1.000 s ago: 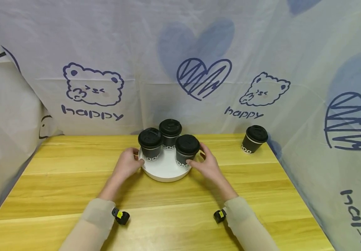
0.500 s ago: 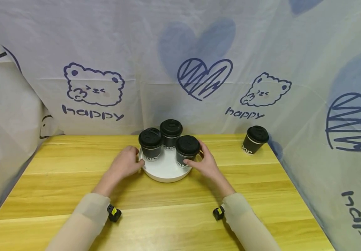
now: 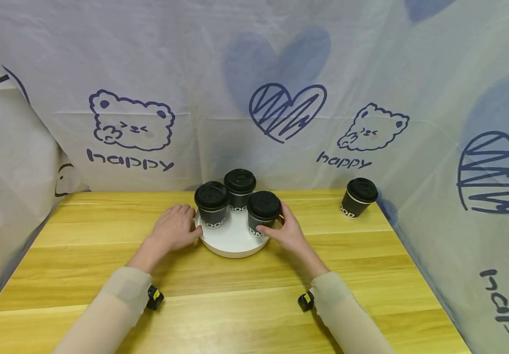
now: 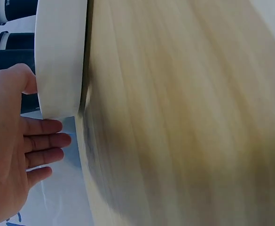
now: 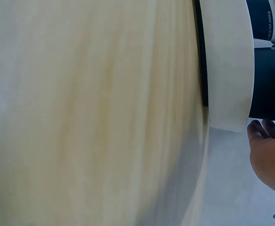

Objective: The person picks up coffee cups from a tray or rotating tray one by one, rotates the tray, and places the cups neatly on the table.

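Note:
Three dark paper coffee cups with black lids stand upright on a thick white round stand (image 3: 229, 244): a left cup (image 3: 212, 204), a back cup (image 3: 239, 189) and a right-front cup (image 3: 262, 214). My right hand (image 3: 288, 230) holds the right-front cup, thumb across its front and fingers round its far side. In the right wrist view those fingers (image 5: 264, 129) are bent against the cup, just above the stand. At the stand's left edge is my left hand (image 3: 173, 227), its thumb by the rim. The left wrist view shows the left fingers (image 4: 45, 141) extended beside the stand.
Another lidded coffee cup (image 3: 358, 197) stands at the table's back right corner. The wooden table (image 3: 236, 305) meets a white printed cloth (image 3: 210, 98) behind and at the sides. A small black camera sits on each wrist.
My left hand has eased leftward and its fingers have loosened from the stand's edge. The right thumb has slid slightly left across the cup. Cups and stand keep their places.

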`<state>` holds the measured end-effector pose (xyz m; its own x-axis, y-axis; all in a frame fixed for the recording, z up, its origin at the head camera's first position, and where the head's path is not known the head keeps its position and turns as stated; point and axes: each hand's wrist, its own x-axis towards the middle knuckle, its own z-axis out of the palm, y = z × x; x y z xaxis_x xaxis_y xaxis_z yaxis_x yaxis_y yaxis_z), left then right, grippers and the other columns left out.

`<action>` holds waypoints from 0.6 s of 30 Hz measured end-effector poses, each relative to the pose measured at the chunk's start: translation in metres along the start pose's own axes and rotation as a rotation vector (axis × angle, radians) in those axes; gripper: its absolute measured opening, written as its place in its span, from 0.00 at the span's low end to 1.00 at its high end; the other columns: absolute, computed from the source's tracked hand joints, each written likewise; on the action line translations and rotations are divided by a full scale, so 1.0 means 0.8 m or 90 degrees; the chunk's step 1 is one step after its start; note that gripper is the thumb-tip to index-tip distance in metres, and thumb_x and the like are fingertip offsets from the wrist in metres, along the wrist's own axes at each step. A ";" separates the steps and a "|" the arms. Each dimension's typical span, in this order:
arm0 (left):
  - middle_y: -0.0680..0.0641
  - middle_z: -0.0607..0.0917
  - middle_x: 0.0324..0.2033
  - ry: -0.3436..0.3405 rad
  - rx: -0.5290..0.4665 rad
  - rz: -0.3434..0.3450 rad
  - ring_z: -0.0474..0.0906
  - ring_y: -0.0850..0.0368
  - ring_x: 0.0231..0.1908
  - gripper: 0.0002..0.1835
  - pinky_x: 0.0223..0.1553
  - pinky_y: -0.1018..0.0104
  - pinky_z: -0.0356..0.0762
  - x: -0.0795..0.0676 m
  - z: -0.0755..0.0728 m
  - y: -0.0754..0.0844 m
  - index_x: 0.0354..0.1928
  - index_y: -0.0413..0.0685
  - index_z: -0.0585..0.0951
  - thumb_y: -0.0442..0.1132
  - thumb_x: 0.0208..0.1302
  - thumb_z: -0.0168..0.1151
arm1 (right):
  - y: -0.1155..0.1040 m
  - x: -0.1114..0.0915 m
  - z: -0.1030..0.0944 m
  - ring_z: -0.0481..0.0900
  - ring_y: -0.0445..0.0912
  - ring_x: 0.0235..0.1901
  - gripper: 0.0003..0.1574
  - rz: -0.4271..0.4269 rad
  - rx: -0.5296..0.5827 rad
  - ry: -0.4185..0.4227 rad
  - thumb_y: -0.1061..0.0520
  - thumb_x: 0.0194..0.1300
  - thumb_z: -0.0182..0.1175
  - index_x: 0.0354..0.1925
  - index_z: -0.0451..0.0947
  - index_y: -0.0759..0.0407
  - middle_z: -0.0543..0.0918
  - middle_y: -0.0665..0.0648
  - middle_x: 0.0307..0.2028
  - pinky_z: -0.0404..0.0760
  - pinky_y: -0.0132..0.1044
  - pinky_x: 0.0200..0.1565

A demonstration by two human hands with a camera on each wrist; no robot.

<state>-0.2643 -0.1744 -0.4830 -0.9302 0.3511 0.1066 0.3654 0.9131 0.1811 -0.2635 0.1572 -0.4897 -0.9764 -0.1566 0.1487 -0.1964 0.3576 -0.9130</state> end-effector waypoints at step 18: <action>0.31 0.79 0.57 -0.002 0.011 0.018 0.73 0.34 0.59 0.34 0.68 0.40 0.70 0.002 0.004 -0.003 0.60 0.28 0.76 0.54 0.67 0.56 | 0.002 0.002 0.006 0.73 0.56 0.68 0.52 -0.007 -0.002 0.023 0.62 0.53 0.79 0.72 0.66 0.62 0.75 0.62 0.67 0.69 0.48 0.72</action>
<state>-0.2667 -0.1755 -0.4868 -0.9198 0.3773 0.1081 0.3907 0.9064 0.1608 -0.2648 0.1532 -0.4931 -0.9766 -0.1282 0.1728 -0.2081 0.3586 -0.9100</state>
